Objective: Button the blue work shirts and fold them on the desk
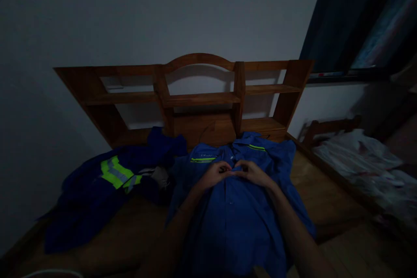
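Observation:
A blue work shirt [247,226] with thin yellow-green stripes on its chest lies spread on the wooden bed boards, collar toward the headboard. At its front opening, below the collar, my left hand [215,174] pinches the edge of the cloth. My right hand [252,173] meets it from the other side, thumb and fingers closed on the same front edge. The fingertips of both hands nearly touch. Whether a button sits between them is too dark and small to tell. Lower down the front, a small button [230,203] shows.
A darker blue garment [94,200] with reflective yellow bands lies crumpled at the left. Behind stands a wooden headboard [202,100] with open shelves against the wall. White plastic bags [361,152] sit at the right, past the bed's side rail [332,182].

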Demonstrator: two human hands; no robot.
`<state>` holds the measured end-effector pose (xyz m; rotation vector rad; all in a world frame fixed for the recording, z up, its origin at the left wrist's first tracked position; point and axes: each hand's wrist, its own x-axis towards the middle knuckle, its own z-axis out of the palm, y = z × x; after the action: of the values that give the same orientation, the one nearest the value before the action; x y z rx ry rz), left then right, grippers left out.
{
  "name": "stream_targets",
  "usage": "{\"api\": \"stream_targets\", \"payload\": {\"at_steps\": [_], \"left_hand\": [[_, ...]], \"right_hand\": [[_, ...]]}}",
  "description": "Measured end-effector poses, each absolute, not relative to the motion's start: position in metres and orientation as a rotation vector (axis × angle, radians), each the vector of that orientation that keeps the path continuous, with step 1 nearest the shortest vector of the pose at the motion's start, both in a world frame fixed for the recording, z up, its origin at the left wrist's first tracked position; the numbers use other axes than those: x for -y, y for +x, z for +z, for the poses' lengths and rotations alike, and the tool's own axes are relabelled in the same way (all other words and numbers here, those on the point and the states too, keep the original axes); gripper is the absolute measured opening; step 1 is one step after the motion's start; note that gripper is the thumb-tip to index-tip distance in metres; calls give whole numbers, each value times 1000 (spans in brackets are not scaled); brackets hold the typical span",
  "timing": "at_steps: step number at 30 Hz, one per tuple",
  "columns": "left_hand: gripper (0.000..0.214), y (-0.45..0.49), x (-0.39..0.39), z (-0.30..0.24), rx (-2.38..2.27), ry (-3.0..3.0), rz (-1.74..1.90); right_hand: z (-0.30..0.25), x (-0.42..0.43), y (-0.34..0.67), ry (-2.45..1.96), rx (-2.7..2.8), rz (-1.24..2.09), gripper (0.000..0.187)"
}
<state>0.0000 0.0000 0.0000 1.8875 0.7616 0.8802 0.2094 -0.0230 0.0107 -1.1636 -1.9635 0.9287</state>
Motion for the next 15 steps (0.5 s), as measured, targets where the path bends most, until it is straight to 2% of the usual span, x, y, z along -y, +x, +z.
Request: {"api": "stream_targets", "payload": {"at_steps": [4, 7, 15], "left_hand": [[35, 1, 3, 8, -682, 1673, 848], [37, 5, 5, 9, -641, 1571, 872], [37, 6, -3, 1, -799, 1542, 1019]], "right_hand": [[21, 26, 212, -1055, 1854, 1199, 34], [24, 27, 212, -1031, 1762, 1275, 35], [22, 20, 209, -947, 1455, 1081, 33]]}}
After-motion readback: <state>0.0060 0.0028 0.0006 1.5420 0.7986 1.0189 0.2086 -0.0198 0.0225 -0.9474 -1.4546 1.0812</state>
